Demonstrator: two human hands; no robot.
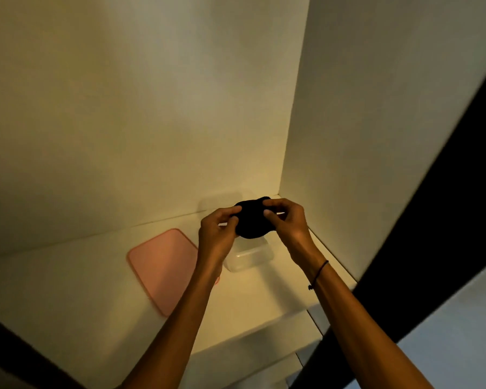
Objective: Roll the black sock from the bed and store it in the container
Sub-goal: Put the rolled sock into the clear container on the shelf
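A black sock (252, 220), bunched into a compact roll, is held up between both hands. My left hand (219, 231) pinches its left side and my right hand (287, 220) grips its right side. Directly below the sock stands a clear plastic container (249, 256) with no lid on it, on a white shelf (96, 290). The sock hangs just above the container's opening and hides part of its far rim.
A pink lid (163, 268) lies flat on the shelf to the left of the container. White walls close the shelf at the back and on the right. A dark panel edge (432, 220) runs diagonally at the right.
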